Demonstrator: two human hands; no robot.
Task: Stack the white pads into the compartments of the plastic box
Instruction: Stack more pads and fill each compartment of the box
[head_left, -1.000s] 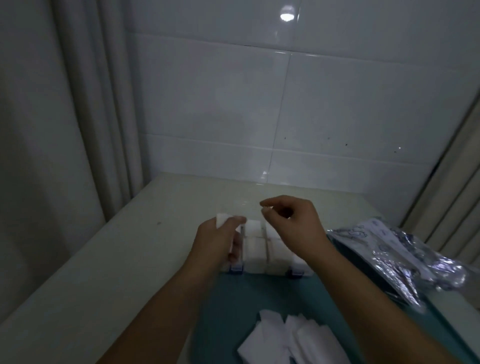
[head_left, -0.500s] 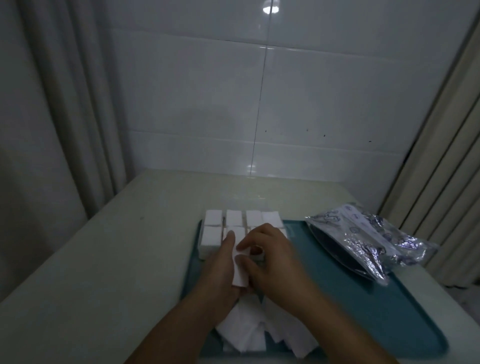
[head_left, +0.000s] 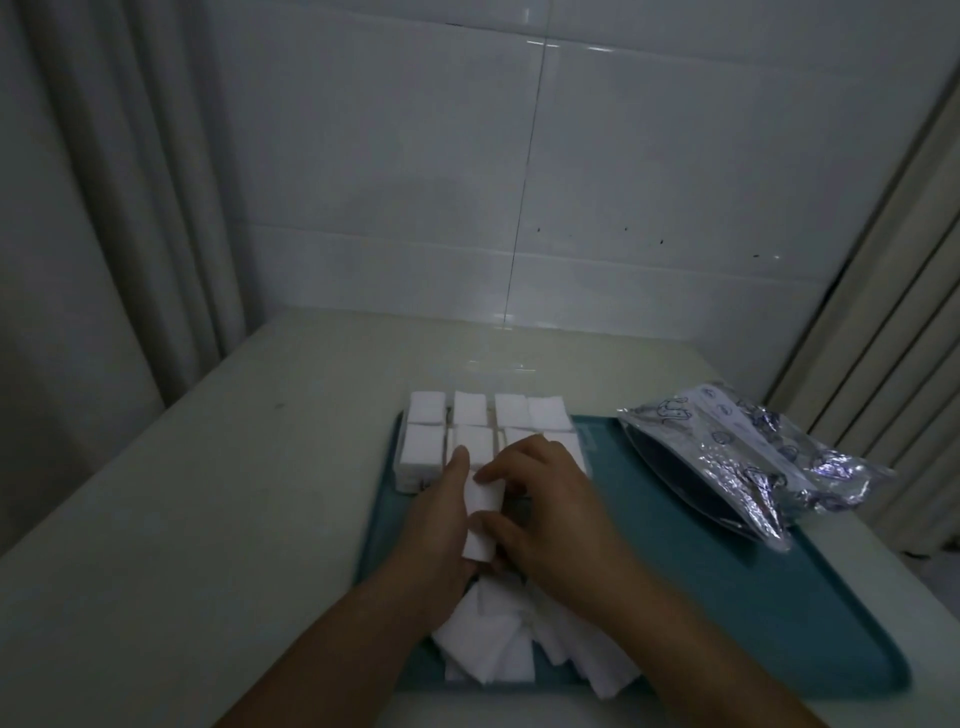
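Both your hands grasp one white pad (head_left: 480, 512): left hand (head_left: 439, 525) thumb alongside it, right hand (head_left: 550, 512) fingers (head_left: 498, 470) pinching its edges. Plastic box (head_left: 415, 480) just beyond your fingertips, compartments filled. Loose pads (head_left: 493, 647) beneath your wrists, on the teal tray (head_left: 753, 597).

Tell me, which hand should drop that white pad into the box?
Probably the right hand. Its fingers pinch the held pad at top and bottom, and it sits just in front of the plastic box. The left hand only backs the pad from the side.
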